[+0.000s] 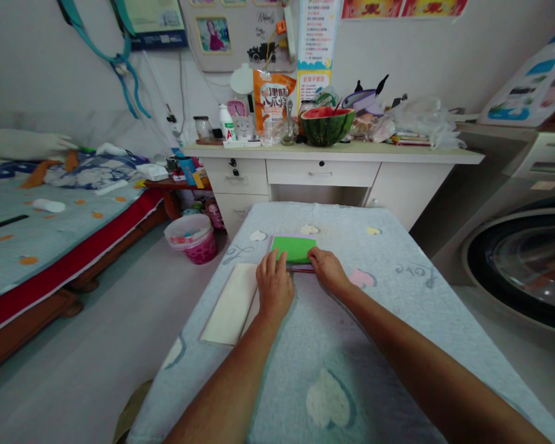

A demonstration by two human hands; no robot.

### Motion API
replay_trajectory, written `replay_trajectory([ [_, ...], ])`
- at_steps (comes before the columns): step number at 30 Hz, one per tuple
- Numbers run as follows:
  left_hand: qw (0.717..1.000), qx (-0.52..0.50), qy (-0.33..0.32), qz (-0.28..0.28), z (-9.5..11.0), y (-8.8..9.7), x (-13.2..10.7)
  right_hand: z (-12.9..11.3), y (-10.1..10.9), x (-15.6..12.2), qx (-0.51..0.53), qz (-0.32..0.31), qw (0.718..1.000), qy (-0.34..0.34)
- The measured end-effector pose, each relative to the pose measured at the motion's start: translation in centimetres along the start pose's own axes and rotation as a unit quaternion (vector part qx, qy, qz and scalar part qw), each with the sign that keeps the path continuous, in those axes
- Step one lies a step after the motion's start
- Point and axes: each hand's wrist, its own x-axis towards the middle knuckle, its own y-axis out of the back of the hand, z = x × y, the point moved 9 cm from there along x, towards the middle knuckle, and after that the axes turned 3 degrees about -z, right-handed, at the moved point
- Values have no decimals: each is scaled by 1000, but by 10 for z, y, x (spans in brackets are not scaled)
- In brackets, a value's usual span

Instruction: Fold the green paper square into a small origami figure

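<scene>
A sheet of bright green paper lies on a small stack of coloured sheets, whose reddish and pale edges show below it. My left hand rests at the lower left of the green paper, fingers stretched out and slightly apart, fingertips on its edge. My right hand pinches the right edge of the green paper between thumb and fingers. Beside and partly under my left hand lies a cream folded sheet or booklet; its right part is hidden by my hand and forearm.
A pale blue heart-patterned cloth covers the table. Beyond stands a white desk with a cut watermelon and an orange snack bag. A pink bucket and bed are left, a washing machine right.
</scene>
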Motion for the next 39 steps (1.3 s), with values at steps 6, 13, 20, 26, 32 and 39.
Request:
replay_trajectory([
  [6,999,-11,15,35,0,8,0,-3,-1,5,36,8,999,12],
  [13,997,-37,14,60,0,15,-1,-11,18,-2,76,47,995,50],
  [20,989,-120,-70,54,19,29,-1,-12,66,-53,107,107,983,104],
  [26,950,-209,-219,-72,63,20,-18,12,63,-102,111,45,988,99],
  [32,910,-259,-258,-192,81,1,-38,34,47,-133,117,9,984,133],
  [39,886,-281,-192,-315,76,-23,-42,44,31,-141,170,-62,976,123],
])
